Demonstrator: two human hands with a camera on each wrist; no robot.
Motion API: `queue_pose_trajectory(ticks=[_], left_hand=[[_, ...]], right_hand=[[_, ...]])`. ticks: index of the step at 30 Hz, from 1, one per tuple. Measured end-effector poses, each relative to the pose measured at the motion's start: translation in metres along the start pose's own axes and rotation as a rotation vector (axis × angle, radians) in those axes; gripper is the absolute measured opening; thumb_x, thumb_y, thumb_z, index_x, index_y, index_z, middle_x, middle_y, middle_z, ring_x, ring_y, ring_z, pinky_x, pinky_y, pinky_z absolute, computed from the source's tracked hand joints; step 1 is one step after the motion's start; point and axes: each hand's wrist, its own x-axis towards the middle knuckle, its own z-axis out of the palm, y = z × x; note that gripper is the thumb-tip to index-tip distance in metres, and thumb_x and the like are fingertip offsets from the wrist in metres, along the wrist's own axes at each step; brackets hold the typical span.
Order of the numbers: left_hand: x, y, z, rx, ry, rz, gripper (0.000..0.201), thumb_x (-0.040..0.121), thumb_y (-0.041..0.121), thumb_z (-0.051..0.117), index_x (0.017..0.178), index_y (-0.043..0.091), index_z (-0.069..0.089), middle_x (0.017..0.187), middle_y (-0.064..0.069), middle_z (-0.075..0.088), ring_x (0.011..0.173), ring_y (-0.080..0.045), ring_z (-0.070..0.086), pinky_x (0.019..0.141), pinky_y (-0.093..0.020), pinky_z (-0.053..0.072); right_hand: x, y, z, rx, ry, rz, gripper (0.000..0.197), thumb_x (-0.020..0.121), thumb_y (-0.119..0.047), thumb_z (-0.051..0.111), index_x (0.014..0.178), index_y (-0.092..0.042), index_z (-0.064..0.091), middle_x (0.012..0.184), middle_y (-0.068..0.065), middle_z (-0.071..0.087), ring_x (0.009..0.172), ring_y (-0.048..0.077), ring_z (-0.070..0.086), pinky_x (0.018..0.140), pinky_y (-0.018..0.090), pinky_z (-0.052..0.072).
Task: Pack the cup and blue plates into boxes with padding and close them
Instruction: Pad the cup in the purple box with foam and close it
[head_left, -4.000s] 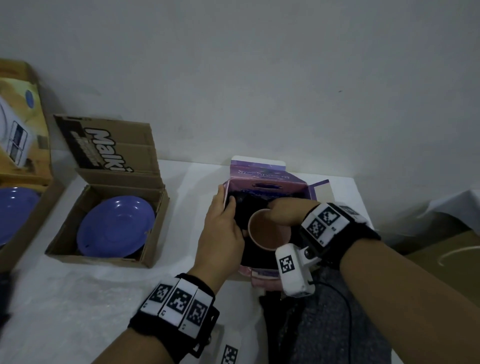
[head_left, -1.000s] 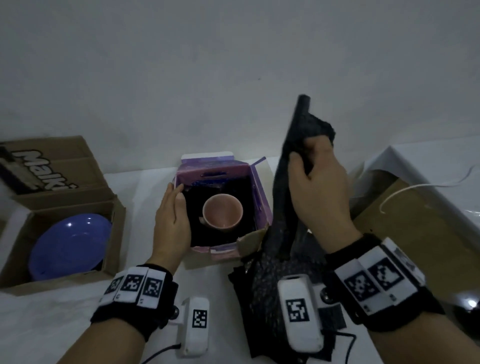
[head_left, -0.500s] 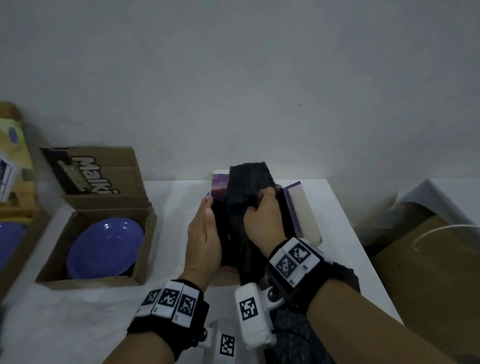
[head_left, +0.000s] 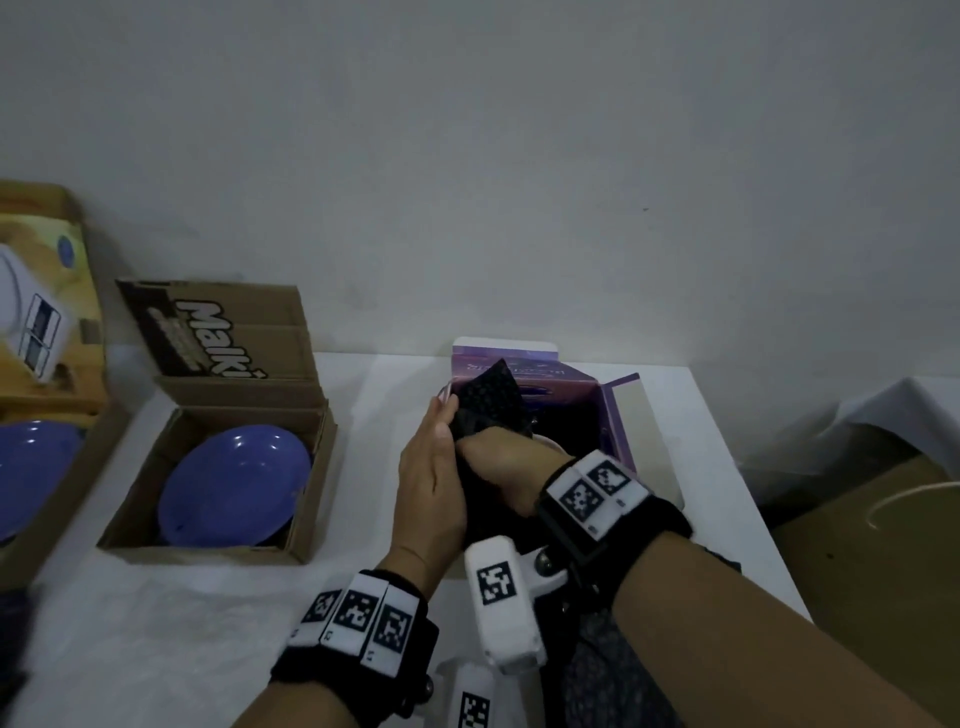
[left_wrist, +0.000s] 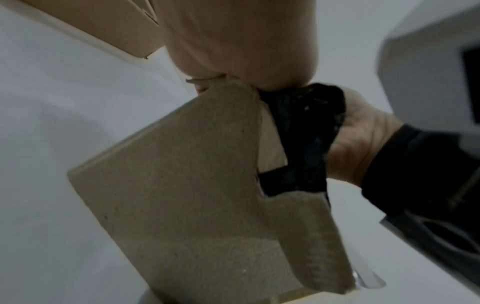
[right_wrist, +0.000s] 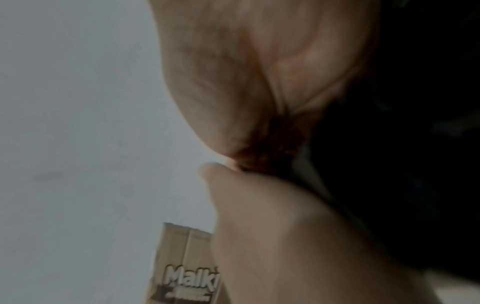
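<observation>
Stuffing black foam padding (head_left: 488, 400) into the purple box (head_left: 597, 410) with the gripping right hand (head_left: 498, 467), flat left hand (head_left: 431, 467) bracing; cup hidden inside, blue plates (head_left: 234, 483) at left unpadded, boxes open.

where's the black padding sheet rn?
Head view, centre: the black padding is over the open purple box, gripped by the right hand, with the left hand flat against its left side.

plain grey-white wall (head_left: 519, 156) behind white table (head_left: 156, 649); dim light; brown surface (head_left: 883, 545) at right
</observation>
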Motion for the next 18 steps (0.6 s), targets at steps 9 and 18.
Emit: queue_pose_trajectory(ticks=[9, 18], left_hand=[[-0.003, 0.005, 0.001, 0.065, -0.012, -0.024, 0.054, 0.094, 0.046, 0.017, 0.136, 0.029, 0.047, 0.151, 0.012, 0.032, 0.141, -0.001, 0.022, 0.119, -0.037, 0.019], [-0.002, 0.007, 0.000, 0.084, -0.014, -0.058, 0.060, 0.092, 0.049, 0.016, 0.138, 0.027, 0.046, 0.151, 0.013, 0.030, 0.141, -0.001, 0.021, 0.119, -0.037, 0.018]], right_hand=[[-0.013, 0.032, -0.038, -0.344, 0.225, 0.063, 0.022, 0.087, -0.017, 0.057, 0.106, -0.007, 0.062, 0.102, 0.008, 0.066, 0.099, 0.027, 0.061, 0.078, 0.026, 0.044], [-0.026, -0.003, -0.012, -0.633, -0.189, -0.086, 0.029, 0.095, -0.005, 0.038, 0.118, 0.001, 0.056, 0.119, 0.017, 0.060, 0.098, 0.025, 0.055, 0.072, 0.023, 0.038]])
